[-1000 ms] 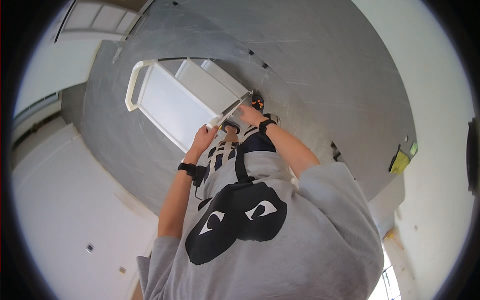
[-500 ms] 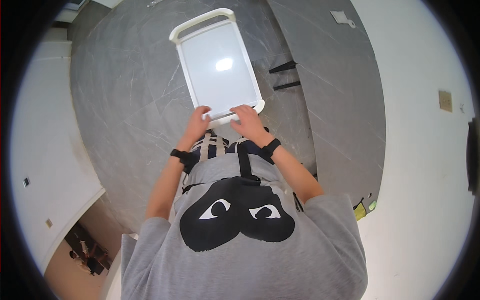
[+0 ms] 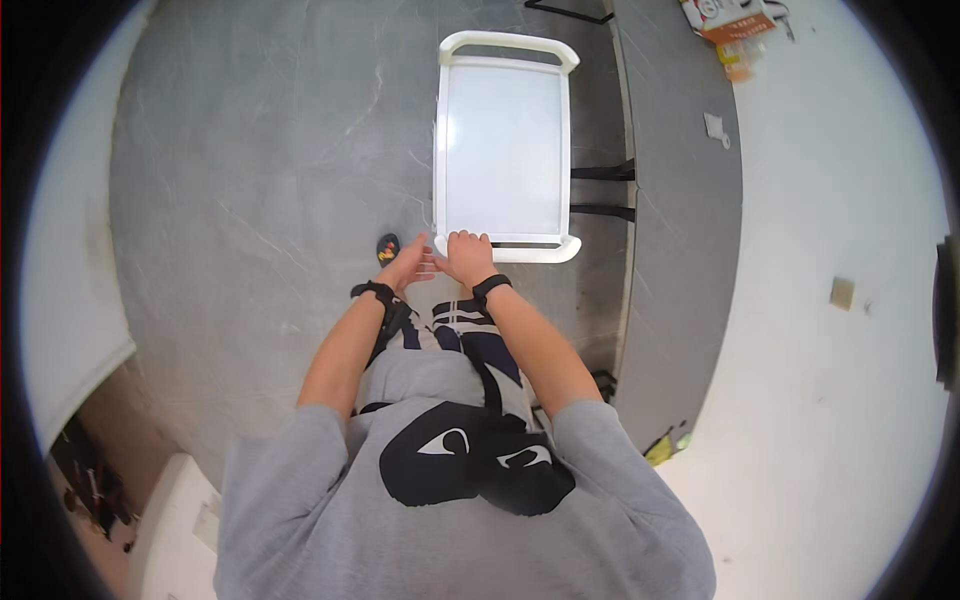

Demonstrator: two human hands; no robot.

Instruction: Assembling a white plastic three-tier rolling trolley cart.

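Note:
A white serving trolley [image 3: 505,150] with a flat pale top stands in front of me, a curved handle rail at its far end and another at its near end. My right hand [image 3: 468,258] is wrapped over the left part of the near handle [image 3: 530,254]. Just left of that corner, my left hand [image 3: 412,264] hangs off the handle, fingers stretched and apart, with nothing in it. Black bands circle both my wrists. The trolley's lower part is hidden beneath its top.
A long grey counter [image 3: 680,230] runs along the right, with a small white handled board [image 3: 717,130] and an orange-white box [image 3: 735,18] on it. Black bars [image 3: 605,173] jut from under the counter toward the trolley. My dark patterned shoe [image 3: 388,250] shows on the grey floor [image 3: 250,150].
The trolley has turned from slanted to nearly straight and sits further right in view, closer to the counter's bars. My left hand has come off the near handle; my right hand now grips its left end.

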